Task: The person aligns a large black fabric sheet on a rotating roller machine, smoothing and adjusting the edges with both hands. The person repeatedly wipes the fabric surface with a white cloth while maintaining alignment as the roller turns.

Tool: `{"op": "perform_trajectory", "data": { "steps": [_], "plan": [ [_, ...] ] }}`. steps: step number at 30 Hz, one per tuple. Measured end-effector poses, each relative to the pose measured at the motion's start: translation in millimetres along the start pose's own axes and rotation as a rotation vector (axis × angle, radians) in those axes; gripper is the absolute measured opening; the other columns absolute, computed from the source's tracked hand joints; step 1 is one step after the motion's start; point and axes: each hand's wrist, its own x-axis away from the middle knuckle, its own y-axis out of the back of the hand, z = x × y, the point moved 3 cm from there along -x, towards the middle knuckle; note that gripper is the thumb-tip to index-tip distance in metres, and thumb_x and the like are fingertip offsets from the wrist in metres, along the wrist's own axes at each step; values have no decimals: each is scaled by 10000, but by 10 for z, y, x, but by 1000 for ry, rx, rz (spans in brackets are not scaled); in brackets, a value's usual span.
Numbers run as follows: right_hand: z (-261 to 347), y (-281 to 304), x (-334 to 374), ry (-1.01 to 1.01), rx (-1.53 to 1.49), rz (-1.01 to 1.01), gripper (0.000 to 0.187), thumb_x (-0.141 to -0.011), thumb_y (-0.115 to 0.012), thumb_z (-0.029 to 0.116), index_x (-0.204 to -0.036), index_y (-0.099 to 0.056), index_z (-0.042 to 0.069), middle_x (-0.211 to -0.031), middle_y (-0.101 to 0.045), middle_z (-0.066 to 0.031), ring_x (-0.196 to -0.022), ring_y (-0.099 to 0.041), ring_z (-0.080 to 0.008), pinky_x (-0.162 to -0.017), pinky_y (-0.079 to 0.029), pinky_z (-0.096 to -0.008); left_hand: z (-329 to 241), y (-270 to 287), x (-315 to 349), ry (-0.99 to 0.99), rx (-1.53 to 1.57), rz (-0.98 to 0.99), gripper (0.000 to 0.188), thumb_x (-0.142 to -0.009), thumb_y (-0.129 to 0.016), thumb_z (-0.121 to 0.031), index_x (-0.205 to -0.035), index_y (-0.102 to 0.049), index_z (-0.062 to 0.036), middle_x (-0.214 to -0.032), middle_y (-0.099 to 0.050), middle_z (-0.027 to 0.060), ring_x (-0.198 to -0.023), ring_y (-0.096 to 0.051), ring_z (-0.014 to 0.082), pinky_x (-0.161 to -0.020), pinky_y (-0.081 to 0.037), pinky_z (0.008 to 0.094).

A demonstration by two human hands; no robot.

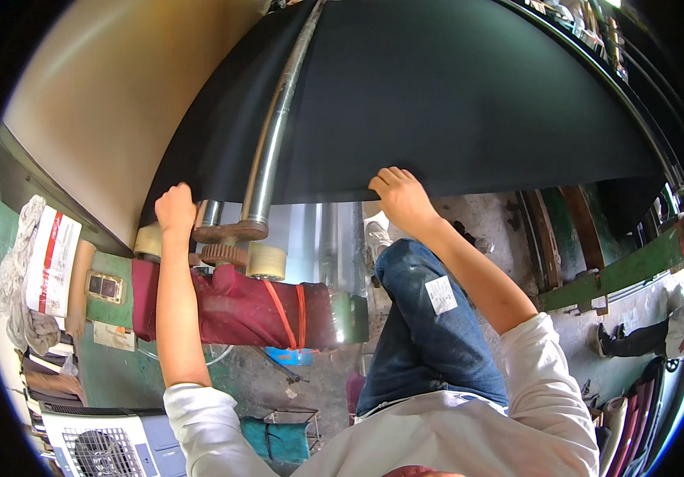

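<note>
A broad, smooth black sheet (469, 95) stretches ahead of the person, crossed by a shiny cylindrical metal roller (278, 127). The left hand (175, 208) pinches its near edge left of the roller; the right hand (404, 199), fingers curled, grips the same edge to the roller's right, the sheet extending forward from both.

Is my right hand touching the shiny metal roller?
No, the right hand is at the near edge of the black sheet, well right of the shiny metal roller.
</note>
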Motion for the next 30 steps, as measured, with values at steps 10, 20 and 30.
{"op": "perform_trajectory", "data": {
  "steps": [10, 20, 30],
  "plan": [
    [-593, 248, 133, -171, 29, -7, 300, -617, -656, -24, -905, -638, 58, -944, -580, -100, -965, -557, -311, -860, -450, -410, -36, 64, 26, -100, 81, -154, 65, -780, -593, -53, -807, -648, -33, -744, -686, 179, -726, -702, 336, -631, -564, 423],
    [-1072, 583, 520, -317, 106, 53, 268, -618, -704, 7, -849, -579, 57, -874, -573, -122, -920, -579, -330, -819, -462, -428, -59, 90, -11, -80, 88, -134, 117, -791, -589, -49, -900, -618, -19, -749, -687, 185, -727, -704, 329, -620, -562, 427],
    [-138, 175, 316, -32, -7, 80, 158, -671, -621, 39, -817, -562, 51, -847, -560, -106, -847, -575, -290, -761, -472, -376, -62, 146, 6, -47, 101, -109, 174, -768, -601, -17, -941, -606, -17, -748, -689, 181, -731, -703, 327, -631, -564, 420]
  ]
}}
